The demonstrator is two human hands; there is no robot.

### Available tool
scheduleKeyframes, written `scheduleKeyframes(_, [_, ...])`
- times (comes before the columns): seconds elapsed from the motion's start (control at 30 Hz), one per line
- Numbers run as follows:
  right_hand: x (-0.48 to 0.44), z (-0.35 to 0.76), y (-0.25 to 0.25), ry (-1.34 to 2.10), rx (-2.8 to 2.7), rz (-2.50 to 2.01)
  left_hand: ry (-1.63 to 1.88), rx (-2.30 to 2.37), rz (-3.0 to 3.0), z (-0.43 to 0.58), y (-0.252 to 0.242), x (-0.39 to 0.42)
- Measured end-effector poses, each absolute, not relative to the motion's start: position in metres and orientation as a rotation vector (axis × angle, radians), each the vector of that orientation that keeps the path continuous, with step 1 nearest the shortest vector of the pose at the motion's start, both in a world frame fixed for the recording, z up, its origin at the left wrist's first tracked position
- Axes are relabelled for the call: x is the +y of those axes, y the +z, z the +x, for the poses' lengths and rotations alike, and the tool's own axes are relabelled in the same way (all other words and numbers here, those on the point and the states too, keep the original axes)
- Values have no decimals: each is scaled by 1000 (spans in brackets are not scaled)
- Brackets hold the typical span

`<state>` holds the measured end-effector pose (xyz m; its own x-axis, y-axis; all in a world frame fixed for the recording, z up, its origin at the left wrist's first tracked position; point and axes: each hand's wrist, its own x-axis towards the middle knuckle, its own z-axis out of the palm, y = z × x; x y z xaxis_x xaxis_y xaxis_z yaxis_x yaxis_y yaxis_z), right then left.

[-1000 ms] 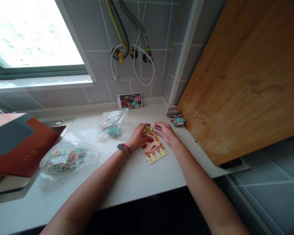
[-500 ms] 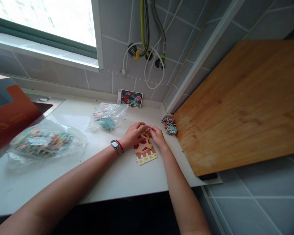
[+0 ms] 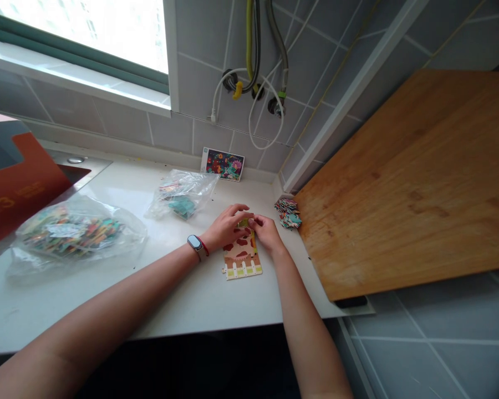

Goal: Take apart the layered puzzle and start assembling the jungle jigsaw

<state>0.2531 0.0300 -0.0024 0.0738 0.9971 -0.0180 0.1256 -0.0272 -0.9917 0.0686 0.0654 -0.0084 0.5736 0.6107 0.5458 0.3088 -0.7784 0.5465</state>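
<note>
a green jigsaw piece point(image 3: 244, 223) is being pinched by the right hand point(image 3: 266, 231), its fingers point(image 3: 256, 223) closed, at 12 o'clock on the assembled jigsaw section point(image 3: 242, 259); the left hand point(image 3: 223, 230) is held half-open on the white surface point(image 3: 183, 302).

Two hands point(image 3: 224, 228) point(image 3: 267, 233), two plastic bags point(image 3: 72, 233) point(image 3: 183, 194), one jigsaw section point(image 3: 242, 257), one picture card point(image 3: 222, 164).

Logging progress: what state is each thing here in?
left hand, curved over the puzzle
right hand, fingertips on the puzzle's top edge
puzzle, part-built, flat on the counter
large bag, full of pieces
small bag, holding few pieces
loose pieces, piled beside the board
board, leaning on the wall
</note>
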Motion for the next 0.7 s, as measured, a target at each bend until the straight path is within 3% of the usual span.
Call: scheduleKeyframes(0.7, [25,244,1,1333,-1093,-1264,1076,708,2272,68,-10,68])
